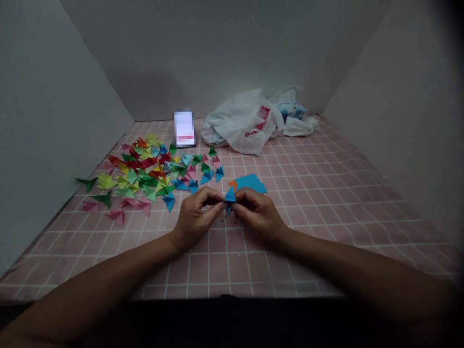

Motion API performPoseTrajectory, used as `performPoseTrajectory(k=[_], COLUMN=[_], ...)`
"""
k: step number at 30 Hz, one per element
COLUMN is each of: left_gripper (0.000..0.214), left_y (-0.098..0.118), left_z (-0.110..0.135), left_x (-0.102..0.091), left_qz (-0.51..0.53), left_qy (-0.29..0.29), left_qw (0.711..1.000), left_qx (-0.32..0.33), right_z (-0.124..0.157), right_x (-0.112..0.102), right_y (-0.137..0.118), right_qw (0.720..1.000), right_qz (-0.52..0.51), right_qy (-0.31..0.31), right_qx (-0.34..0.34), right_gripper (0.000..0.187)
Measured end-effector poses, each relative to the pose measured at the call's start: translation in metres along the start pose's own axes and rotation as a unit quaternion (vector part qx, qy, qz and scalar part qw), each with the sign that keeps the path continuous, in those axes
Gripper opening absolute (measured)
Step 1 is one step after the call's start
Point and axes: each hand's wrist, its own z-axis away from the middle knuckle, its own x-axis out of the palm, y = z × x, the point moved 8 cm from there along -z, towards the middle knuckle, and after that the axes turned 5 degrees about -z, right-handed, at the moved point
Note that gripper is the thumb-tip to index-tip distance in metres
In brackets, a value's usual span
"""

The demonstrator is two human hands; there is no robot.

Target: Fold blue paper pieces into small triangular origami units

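Both hands meet at the middle of the pink checked tablecloth (326, 193). My left hand (197, 215) and my right hand (255, 212) each pinch one side of a small folded blue paper piece (229, 195), fingers closed on it. Just behind the hands lie flat blue paper sheets (251, 183) with a scrap of orange paper (232, 184) at their left edge.
A spread of several small folded paper triangles (152, 171) in red, green, yellow, blue and pink covers the left part of the cloth. A small upright card or box (184, 128) stands at the back. White plastic bags (246, 121) lie at the back right. Grey walls enclose three sides.
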Motion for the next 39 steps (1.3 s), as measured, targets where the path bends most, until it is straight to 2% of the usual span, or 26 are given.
performPoseTrajectory(k=[5,10,16,24,35,39], left_gripper=[0.010,0.014,0.019,0.036,0.039,0.038], left_y=[-0.002,-0.015,-0.019,-0.025,-0.031,-0.030], left_z=[-0.002,-0.004,-0.003,0.000,0.002,0.001], left_x=[-0.002,0.006,0.008,0.013,0.021,0.021], left_qz=[0.036,0.109,0.118,0.208,0.232,0.222], left_qy=[0.012,-0.024,-0.020,-0.024,-0.052,-0.062], left_qw=[0.999,0.990,0.985,0.964,0.954,0.958], left_qx=[-0.015,-0.091,-0.125,-0.163,-0.184,-0.173], right_z=[0.001,0.001,0.002,0.004,0.003,0.003], right_x=[0.003,0.005,0.009,0.006,0.005,0.006], right_y=[0.005,0.013,0.017,0.022,0.025,0.025], right_qw=[0.999,0.996,0.990,0.983,0.983,0.983], right_qz=[-0.016,-0.049,-0.084,-0.129,-0.128,-0.130], right_qy=[-0.019,-0.033,-0.049,-0.020,-0.018,-0.021], right_qx=[0.025,0.072,0.101,0.129,0.132,0.129], right_gripper=[0.013,0.015,0.019,0.022,0.024,0.025])
